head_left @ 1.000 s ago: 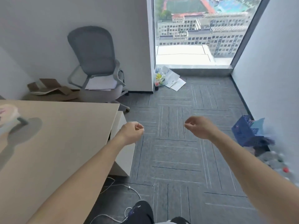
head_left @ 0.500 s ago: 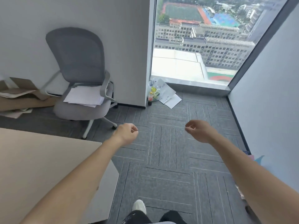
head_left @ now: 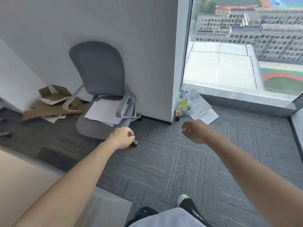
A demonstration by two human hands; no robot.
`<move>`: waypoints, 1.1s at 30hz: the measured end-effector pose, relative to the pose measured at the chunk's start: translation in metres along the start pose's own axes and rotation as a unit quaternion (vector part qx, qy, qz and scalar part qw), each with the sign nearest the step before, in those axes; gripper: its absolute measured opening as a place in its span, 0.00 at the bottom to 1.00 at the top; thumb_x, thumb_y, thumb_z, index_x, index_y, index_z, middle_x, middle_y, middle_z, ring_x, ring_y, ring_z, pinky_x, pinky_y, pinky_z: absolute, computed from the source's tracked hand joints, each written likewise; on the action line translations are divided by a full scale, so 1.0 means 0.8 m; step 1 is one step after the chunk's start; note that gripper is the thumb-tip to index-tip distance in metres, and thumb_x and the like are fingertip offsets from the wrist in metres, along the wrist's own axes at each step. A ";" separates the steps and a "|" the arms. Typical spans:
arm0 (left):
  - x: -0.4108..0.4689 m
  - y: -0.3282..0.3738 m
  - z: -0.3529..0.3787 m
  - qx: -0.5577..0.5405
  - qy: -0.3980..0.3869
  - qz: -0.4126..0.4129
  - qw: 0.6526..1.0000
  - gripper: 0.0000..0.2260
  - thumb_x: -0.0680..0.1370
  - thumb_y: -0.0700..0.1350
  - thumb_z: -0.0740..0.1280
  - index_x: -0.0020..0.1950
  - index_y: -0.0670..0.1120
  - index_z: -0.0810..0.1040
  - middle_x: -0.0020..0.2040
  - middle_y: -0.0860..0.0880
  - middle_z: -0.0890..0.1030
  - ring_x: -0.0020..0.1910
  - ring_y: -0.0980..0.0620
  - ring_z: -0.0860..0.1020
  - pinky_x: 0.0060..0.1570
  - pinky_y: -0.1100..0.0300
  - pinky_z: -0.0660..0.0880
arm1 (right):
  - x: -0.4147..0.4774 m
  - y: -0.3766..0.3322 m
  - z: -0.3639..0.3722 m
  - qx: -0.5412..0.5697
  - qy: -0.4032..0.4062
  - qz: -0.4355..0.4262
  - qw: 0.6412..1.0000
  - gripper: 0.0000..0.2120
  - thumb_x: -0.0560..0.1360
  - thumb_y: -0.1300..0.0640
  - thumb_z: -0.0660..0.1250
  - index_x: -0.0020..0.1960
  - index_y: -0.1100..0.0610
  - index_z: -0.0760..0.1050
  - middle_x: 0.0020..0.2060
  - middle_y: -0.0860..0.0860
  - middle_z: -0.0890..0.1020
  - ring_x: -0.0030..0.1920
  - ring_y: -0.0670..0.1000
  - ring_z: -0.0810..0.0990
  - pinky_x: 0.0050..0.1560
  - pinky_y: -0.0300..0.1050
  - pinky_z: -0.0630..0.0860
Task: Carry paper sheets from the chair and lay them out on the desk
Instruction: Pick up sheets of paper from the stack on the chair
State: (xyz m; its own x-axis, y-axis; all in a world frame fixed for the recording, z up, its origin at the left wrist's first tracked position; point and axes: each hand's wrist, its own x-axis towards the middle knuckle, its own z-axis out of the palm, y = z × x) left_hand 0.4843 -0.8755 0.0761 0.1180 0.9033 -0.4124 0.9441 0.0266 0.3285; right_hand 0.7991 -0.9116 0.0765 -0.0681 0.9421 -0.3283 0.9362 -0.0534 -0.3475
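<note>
The paper sheets (head_left: 105,113) lie in a loose white stack on the seat of the grey chair (head_left: 100,71), between its 2 pale armrests, and some lower sheets stick out past the front of the stack. The chair stands against the white wall, with its back turned a little to the left. The left hand (head_left: 122,138) is held out in the air in front of the seat, below the stack in the view, and it does not touch the chair or the sheets; its fingers are loosely curled inward and hold nothing. The right hand (head_left: 195,131) is held out well apart from the left one, over the grey carpet (head_left: 164,161); its fingers are also loosely curled, with the thumb near them, and nothing is in them. The desk (head_left: 24,185) shows only as a light wooden corner at the lower left, under the left forearm. To the left of the chair, flat pieces of cardboard (head_left: 49,104) lie on the floor by the wall, with some white papers among them. At the foot of the window (head_left: 229,63) stands 1 small dark bottle (head_left: 177,114), just beside a clear plastic bag (head_left: 185,104) and some printed sheets on the floor (head_left: 203,110). At the bottom of the view, 1 foot in a dark shoe with a pale toe (head_left: 182,198) stands on the carpet.
</note>
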 end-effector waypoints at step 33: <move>0.486 -0.403 -0.213 -0.262 0.051 -0.346 0.899 0.17 0.81 0.44 0.60 0.35 0.55 0.58 0.34 0.55 0.59 0.31 0.57 0.59 0.32 0.59 0.55 | 0.820 -0.452 -0.033 -0.162 -0.233 -0.236 0.929 0.14 0.81 0.49 0.61 0.64 0.51 0.75 0.60 0.49 0.79 0.58 0.53 0.78 0.56 0.45 0.75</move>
State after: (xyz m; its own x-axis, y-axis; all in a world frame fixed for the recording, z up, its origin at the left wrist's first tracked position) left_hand 0.1733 -0.4598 -0.0453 -0.4972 0.6262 -0.6005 0.5028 0.7720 0.3889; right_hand 0.4253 -0.2655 0.0102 -0.5694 0.5851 -0.5774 0.8133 0.5032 -0.2921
